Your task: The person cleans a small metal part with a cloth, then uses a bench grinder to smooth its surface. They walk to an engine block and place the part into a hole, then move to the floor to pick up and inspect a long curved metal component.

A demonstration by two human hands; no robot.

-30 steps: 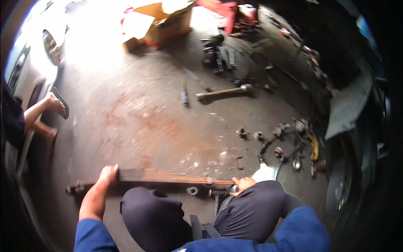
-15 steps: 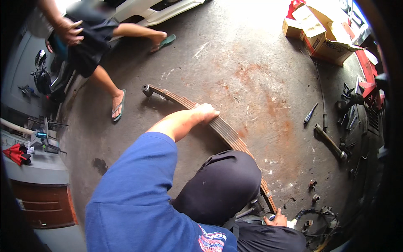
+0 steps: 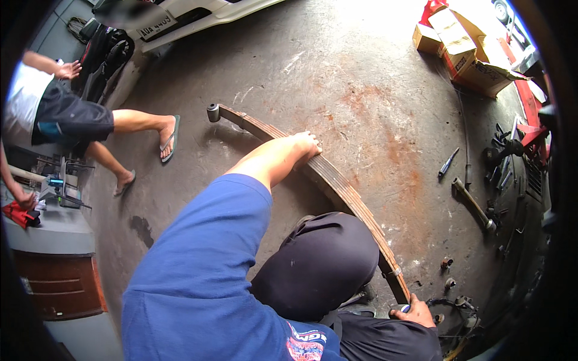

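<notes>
A long, rusty leaf spring runs diagonally from the upper left to the lower right in front of my knee. Its layered strips curve, and a round bushing eye shows at its far end. My left hand is closed over the strips around the middle of the spring. Down at the near end, my right hand is closed around the spring's other eye, where a pale, blue-edged ring partly shows. The palm and some fingers of that hand are hidden.
A person in sandals walks at the left, near a workbench. A white vehicle stands at the top. On the right lie an open cardboard box, a screwdriver, a metal bar tool and small round parts.
The leaf spring has shifted slightly away from me and to the right, both my hands moving with it. The person at the left has walked farther left, toward the bench.
</notes>
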